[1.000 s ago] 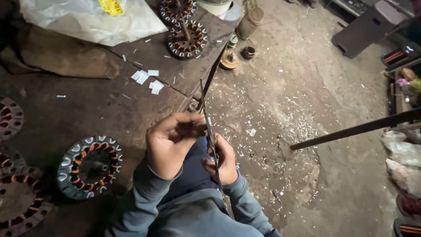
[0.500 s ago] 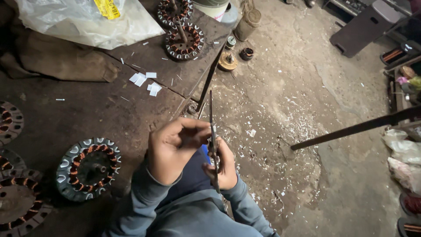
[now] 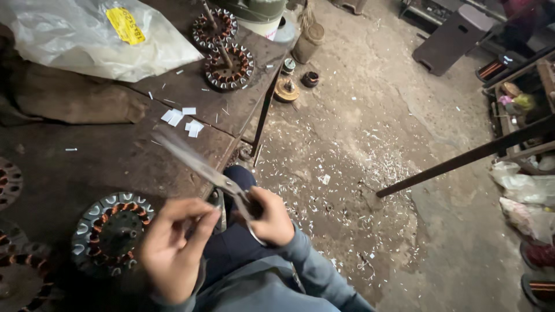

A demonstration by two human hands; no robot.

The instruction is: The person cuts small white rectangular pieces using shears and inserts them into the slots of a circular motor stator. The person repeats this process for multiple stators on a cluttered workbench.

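Note:
My right hand (image 3: 270, 218) grips the handles of long metal scissors (image 3: 193, 159), whose blurred blades point up and to the left over the dark workbench (image 3: 115, 156). To the left and a little lower, my left hand (image 3: 173, 245) hovers over my lap with its fingers drawn together. I cannot see whether it pinches anything. Beside the left hand, near the bench's front edge, lies a round motor stator (image 3: 110, 231) with copper windings. Small white paper pieces (image 3: 182, 118) lie on the bench beyond the scissor tips.
Two more stators (image 3: 228, 66) lie at the bench's far corner, others at its left edge (image 3: 8, 182). A clear plastic bag (image 3: 87, 40) and a brown sack (image 3: 75, 101) fill the back left. White scraps litter the concrete floor (image 3: 324, 190). A dark bar (image 3: 462, 159) slants in from the right.
The scissors have swung from pointing straight up to slanting up-left. My left hand has come off them and dropped lower left. The view has shifted to the right.

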